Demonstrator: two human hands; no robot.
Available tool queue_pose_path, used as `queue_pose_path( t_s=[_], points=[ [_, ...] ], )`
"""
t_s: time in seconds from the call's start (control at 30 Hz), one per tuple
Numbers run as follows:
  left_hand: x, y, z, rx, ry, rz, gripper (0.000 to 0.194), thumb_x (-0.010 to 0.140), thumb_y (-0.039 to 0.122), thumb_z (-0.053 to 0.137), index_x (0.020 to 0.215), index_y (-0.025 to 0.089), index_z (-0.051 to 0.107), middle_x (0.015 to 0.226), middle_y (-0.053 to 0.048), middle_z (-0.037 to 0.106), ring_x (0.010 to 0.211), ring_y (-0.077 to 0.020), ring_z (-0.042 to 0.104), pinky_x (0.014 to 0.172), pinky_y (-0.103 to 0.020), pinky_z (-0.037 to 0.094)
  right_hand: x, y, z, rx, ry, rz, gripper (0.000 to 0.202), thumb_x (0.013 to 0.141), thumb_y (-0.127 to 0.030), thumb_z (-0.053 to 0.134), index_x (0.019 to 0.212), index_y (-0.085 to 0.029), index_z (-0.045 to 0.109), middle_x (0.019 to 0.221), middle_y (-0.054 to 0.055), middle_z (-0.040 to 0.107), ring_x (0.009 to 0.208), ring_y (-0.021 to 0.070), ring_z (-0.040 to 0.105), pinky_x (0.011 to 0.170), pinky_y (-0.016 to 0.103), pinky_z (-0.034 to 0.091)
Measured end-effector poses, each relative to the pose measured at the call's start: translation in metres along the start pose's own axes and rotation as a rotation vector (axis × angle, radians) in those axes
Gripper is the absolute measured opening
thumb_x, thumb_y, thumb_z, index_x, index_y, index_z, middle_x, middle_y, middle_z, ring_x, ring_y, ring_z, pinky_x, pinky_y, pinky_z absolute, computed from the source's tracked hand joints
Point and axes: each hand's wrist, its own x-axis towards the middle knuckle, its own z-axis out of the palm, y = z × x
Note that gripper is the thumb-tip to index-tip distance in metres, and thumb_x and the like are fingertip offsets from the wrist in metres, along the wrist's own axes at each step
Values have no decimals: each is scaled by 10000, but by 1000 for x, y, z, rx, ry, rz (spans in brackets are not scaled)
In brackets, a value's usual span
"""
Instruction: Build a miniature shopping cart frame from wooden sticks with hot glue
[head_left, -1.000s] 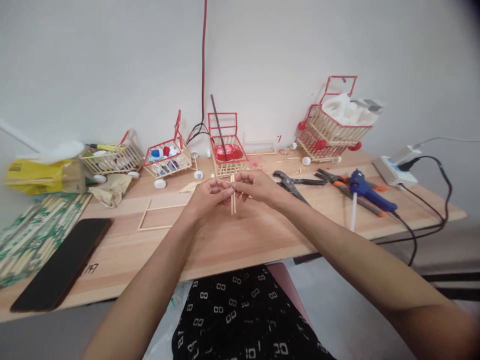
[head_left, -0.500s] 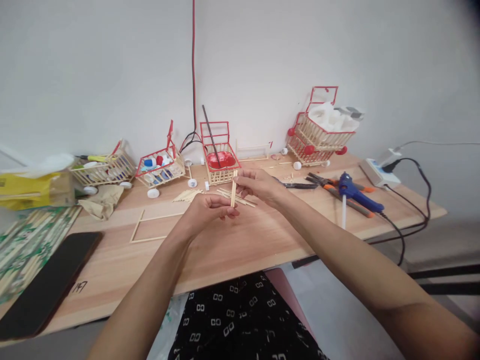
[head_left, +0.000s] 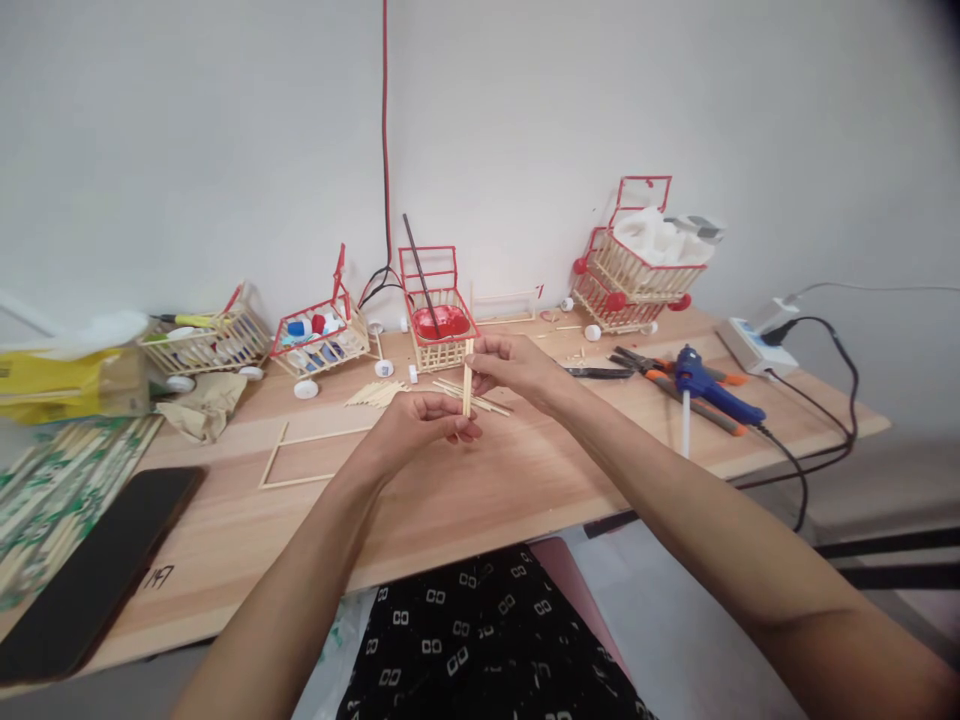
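Note:
Short wooden sticks (head_left: 467, 385) stand upright side by side between my two hands above the table. My left hand (head_left: 431, 418) pinches their lower end, and my right hand (head_left: 504, 366) grips the upper end. Behind my hands lie a fan of loose sticks (head_left: 481, 398) and a row of short cut sticks (head_left: 375, 393). A rectangular stick frame (head_left: 298, 481) lies flat to the left, partly hidden by my left forearm.
Small stick carts (head_left: 442, 352) with red trim line the wall. A blue glue gun (head_left: 709, 385) and pliers (head_left: 660, 375) lie at the right, near a power strip (head_left: 756, 345). A phone (head_left: 97, 570), wrapped sticks (head_left: 56, 500) and crumpled paper (head_left: 201, 408) are at the left.

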Motion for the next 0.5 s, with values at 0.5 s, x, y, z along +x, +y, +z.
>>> queue_pose_path(
  t_s=[0.5],
  points=[
    [-2,-2,-3,-88,-52,-50,195,775,283,697,886,122,695,852,-82,757,738,-147,697,736,-278,531,-1,2,1,-5,-50,-16,91,797,-198,619,744,-130,588,615,-11,619,557,74,599,562,193,542]
  ],
)
